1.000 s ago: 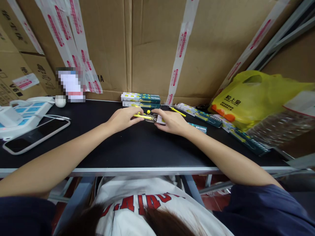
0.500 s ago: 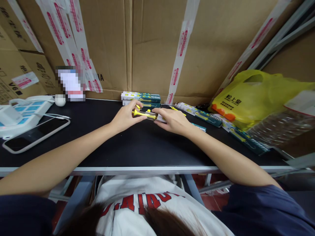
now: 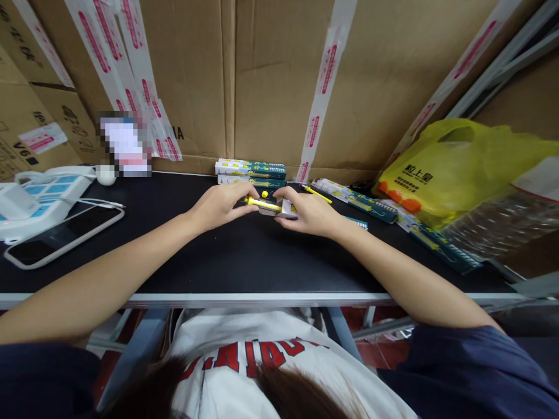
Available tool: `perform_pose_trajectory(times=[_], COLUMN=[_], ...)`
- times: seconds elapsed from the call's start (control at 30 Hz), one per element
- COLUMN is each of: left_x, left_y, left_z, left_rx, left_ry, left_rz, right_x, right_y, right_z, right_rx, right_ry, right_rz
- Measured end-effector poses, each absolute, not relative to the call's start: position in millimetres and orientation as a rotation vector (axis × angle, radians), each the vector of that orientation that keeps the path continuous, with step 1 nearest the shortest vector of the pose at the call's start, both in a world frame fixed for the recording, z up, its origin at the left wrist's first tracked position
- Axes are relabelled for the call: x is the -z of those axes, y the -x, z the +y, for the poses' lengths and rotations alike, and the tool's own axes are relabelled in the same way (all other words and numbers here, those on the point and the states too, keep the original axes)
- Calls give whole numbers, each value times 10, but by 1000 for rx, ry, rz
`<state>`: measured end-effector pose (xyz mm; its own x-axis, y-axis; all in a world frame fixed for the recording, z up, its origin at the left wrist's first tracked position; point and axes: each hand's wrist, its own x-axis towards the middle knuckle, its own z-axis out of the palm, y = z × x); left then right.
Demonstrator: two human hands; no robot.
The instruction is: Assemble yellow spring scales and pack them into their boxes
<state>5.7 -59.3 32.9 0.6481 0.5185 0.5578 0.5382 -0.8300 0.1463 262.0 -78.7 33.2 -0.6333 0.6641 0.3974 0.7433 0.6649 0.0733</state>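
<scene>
My left hand (image 3: pixel 222 203) pinches the yellow end of a slim tool with a clear body (image 3: pixel 268 205), its exact kind not plain. The tool lies level and its other end meets the open end of a small white carton (image 3: pixel 289 208). My right hand (image 3: pixel 312 214) is closed around that carton, thumb and fingers on opposite sides. Just behind the tool is a small yellow piece (image 3: pixel 264 194). Farther right, a thin yellow stick-like tool (image 3: pixel 318 194) with a pale tip lies on the black table (image 3: pixel 262 262).
Two stacked printed cartons (image 3: pixel 251 170) stand at the back. More cartons (image 3: pixel 356 201) lie to the right, near a yellow plastic bag (image 3: pixel 454 169). On the left are a phone (image 3: pixel 65 233) and a white power strip (image 3: pixel 61 186). A large cardboard wall (image 3: pixel 275 87) rises behind.
My left hand has shifted slightly right, toward the carton, with the yellow end of the tool. Less of the tool shows between my hands. My right hand keeps its hold.
</scene>
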Motion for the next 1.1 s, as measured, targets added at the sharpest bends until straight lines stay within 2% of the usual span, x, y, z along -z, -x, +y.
perform_pose_trajectory(times=[0.2, 0.43, 0.63, 1.1], left_x=[-283, -191, -123, -200], left_y=[-127, -237, -310, -268], left_z=[-672, -763, -826, -760], left_rx=[701, 923, 826, 855], left_ry=[2933, 3066, 3089, 3115], left_rz=[-796, -691, -896, -738], right_x=[-355, -368, -308, -325], right_y=[-2614, -2564, -2462, -2541], right_z=[-827, -911, -1012, -919], right_rx=[148, 61, 87, 97], right_ry=[1011, 967, 998, 1025], right_rz=[-2689, -2698, -2726, -2678])
